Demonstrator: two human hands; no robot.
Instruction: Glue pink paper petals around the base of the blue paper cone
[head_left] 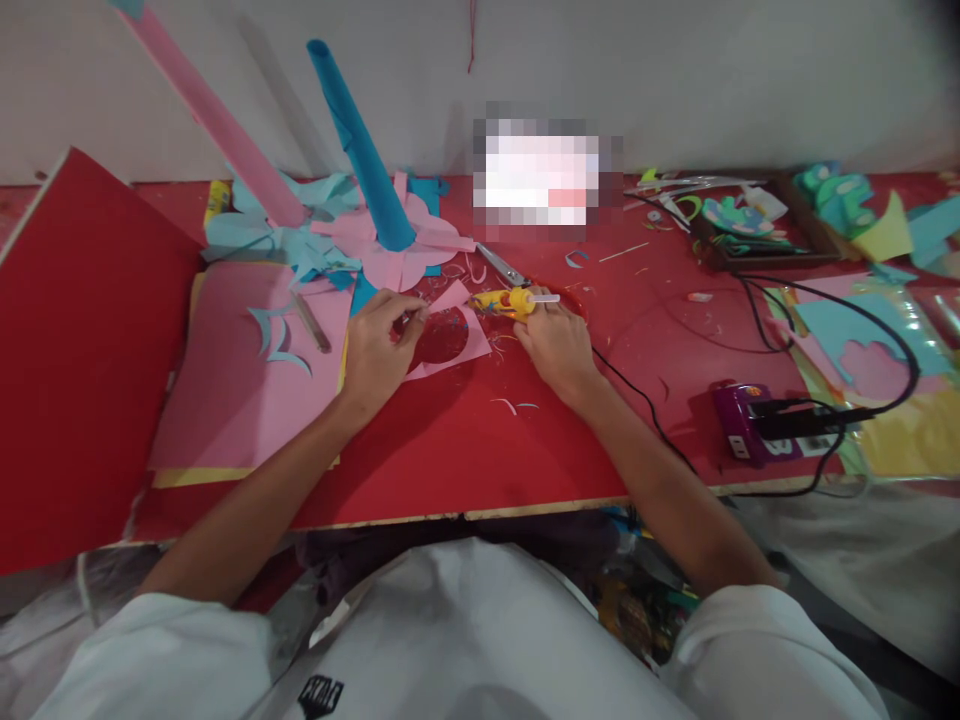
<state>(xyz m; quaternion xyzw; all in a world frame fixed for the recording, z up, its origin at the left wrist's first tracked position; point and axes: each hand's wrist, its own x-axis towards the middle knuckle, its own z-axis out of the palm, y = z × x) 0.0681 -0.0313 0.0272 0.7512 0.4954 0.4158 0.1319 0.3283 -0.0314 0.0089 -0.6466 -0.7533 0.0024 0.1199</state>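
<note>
My left hand pinches a small pink paper piece between thumb and fingertips. In my right hand is a yellow hot glue gun, its nozzle pointing left at the paper's end. A white glue stick sticks out of the gun's back. Below both hands' fingertips lies a pink sheet with a round opening cut from it. Just behind stands a blue paper tube on a pink flower-shaped base. Scissors rest beyond the gun.
Pink sheets lie left, beside a raised red panel. A pink paper tube stands at back left. Black cords run right to a purple box. A dark tray of cutouts sits at back right. Paper scraps litter the red table.
</note>
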